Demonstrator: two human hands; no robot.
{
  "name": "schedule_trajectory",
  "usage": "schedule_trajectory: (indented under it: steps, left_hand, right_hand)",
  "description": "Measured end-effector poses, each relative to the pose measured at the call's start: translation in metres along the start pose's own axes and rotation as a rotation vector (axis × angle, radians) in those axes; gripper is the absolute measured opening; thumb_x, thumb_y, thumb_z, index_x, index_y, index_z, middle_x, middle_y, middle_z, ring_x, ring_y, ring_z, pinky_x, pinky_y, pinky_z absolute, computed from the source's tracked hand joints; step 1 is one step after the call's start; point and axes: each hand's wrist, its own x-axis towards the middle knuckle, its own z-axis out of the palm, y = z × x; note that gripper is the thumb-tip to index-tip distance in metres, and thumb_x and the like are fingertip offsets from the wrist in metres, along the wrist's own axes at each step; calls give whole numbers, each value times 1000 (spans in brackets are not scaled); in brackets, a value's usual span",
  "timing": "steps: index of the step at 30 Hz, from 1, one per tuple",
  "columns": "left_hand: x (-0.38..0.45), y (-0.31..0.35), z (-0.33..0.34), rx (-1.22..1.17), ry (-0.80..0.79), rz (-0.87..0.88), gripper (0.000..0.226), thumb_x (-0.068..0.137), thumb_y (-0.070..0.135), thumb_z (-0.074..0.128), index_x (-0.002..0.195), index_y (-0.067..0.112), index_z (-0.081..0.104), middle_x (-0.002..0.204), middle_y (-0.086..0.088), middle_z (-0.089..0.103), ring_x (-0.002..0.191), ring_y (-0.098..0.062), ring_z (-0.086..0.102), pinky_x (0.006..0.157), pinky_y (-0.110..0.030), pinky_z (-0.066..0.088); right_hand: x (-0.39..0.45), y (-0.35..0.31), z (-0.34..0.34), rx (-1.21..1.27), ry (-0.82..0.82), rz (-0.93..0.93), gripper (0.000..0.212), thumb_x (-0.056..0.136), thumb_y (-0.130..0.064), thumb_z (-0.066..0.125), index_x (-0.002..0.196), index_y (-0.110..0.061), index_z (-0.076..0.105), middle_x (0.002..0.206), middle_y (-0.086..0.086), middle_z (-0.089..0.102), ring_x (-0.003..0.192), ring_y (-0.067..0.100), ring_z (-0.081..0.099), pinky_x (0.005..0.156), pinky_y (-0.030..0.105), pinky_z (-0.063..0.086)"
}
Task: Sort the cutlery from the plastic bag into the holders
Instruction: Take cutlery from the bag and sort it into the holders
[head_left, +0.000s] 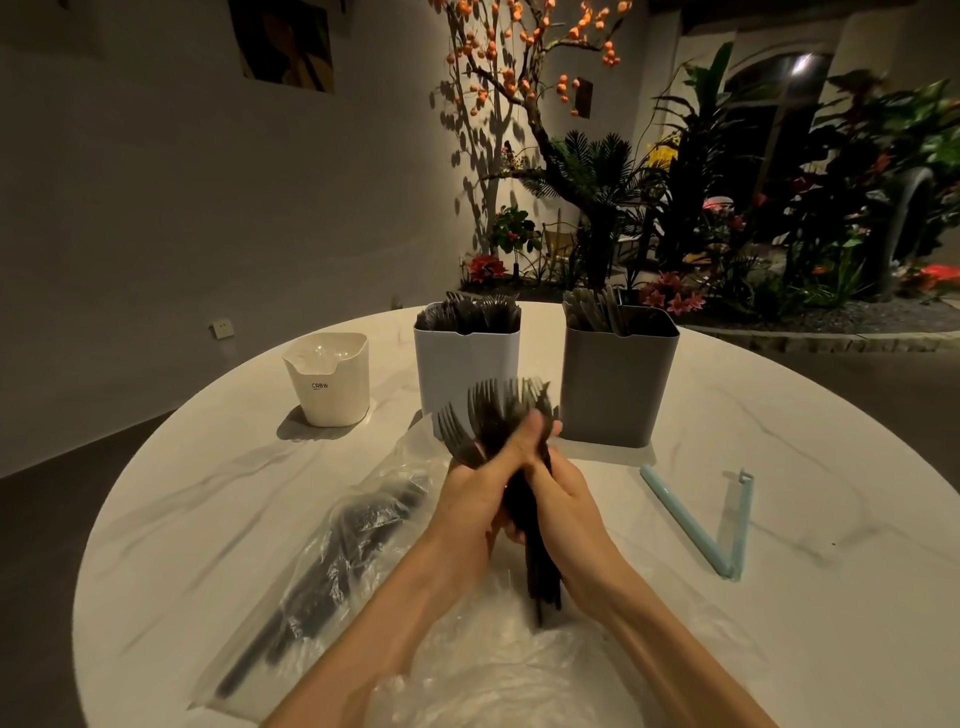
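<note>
A bundle of black plastic forks (498, 410) stands upright above the table's middle, tines fanned out on top, handles hanging down. My left hand (480, 493) and my right hand (563, 501) both grip the bundle around its middle. Behind it stands a pale blue holder (467, 364) full of black forks, and to the right a grey holder (618, 379) with grey cutlery. A small white holder (332, 384) at the left looks empty. The clear plastic bag (332, 545) lies to the left with more black cutlery inside.
The round white marble table (779, 623) carries a light blue bag clip (696, 525), hinged open, at the right. Crumpled clear plastic (498, 675) lies under my forearms. Plants and a tree with orange fruit stand beyond the table.
</note>
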Motion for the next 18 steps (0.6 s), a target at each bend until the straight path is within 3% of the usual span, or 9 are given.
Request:
schedule_trajectory:
  steps: [1, 2, 4, 6, 8, 11, 14, 18]
  left_hand:
    - [-1, -1, 0, 53, -12, -4, 52, 71, 54, 77, 108, 16, 78, 106, -8, 77, 99, -19, 73, 63, -28, 55]
    - [0, -2, 0, 72, -23, -3, 54, 67, 54, 79, 107, 18, 79, 108, -8, 77, 106, -20, 72, 70, -35, 58]
    - [0, 0, -2, 54, -52, -5, 47, 72, 50, 78, 107, 19, 79, 110, -6, 77, 111, -22, 70, 86, -46, 59]
    - [-2, 2, -2, 22, -79, -5, 35, 78, 44, 74, 104, 22, 80, 110, -4, 77, 111, -21, 70, 97, -50, 54]
    - [-2, 1, -1, 6, -93, -2, 28, 82, 41, 72, 101, 23, 80, 110, -5, 77, 111, -23, 70, 102, -50, 51]
    - [-2, 0, 1, -10, -86, 19, 30, 83, 42, 71, 101, 20, 80, 111, -8, 76, 108, -25, 71, 105, -47, 50]
    - [-1, 4, 0, 43, -87, 58, 48, 77, 51, 69, 107, 15, 77, 110, -7, 76, 83, -22, 74, 88, -37, 57]
    - [2, 9, -8, 164, -195, 119, 81, 56, 75, 75, 109, 15, 72, 112, -12, 74, 107, -28, 72, 92, -48, 57]
  right_hand:
    - [-1, -1, 0, -5, -18, 19, 43, 107, -30, 40, 133, 4, 48, 108, 36, 60, 93, 59, 55, 64, 51, 54]
    - [0, 1, 0, -13, -45, 34, 44, 107, -29, 40, 134, 5, 45, 97, 30, 61, 78, 52, 58, 53, 38, 52]
    - [0, 1, 1, 29, -78, 77, 39, 105, -37, 43, 127, -6, 55, 75, -8, 54, 52, 7, 54, 44, 13, 39]
    - [4, 6, -1, 81, -111, 105, 23, 98, -50, 47, 102, -31, 58, 78, -21, 43, 52, -5, 44, 47, 10, 34]
    - [1, 2, 0, 148, -143, 122, 18, 95, -53, 46, 95, -37, 54, 83, -21, 43, 58, -4, 43, 49, 12, 34]
    - [-3, -3, 4, 303, -134, 151, 34, 107, -39, 38, 113, -14, 61, 78, -9, 53, 51, -2, 56, 42, 8, 38]
    - [-3, -1, 2, 94, -142, 94, 52, 91, -62, 41, 96, -15, 63, 57, -5, 51, 50, 5, 48, 44, 16, 35]
    - [-6, -2, 0, 64, -125, 62, 63, 80, -68, 46, 99, -8, 58, 49, -3, 51, 41, 10, 49, 42, 21, 41]
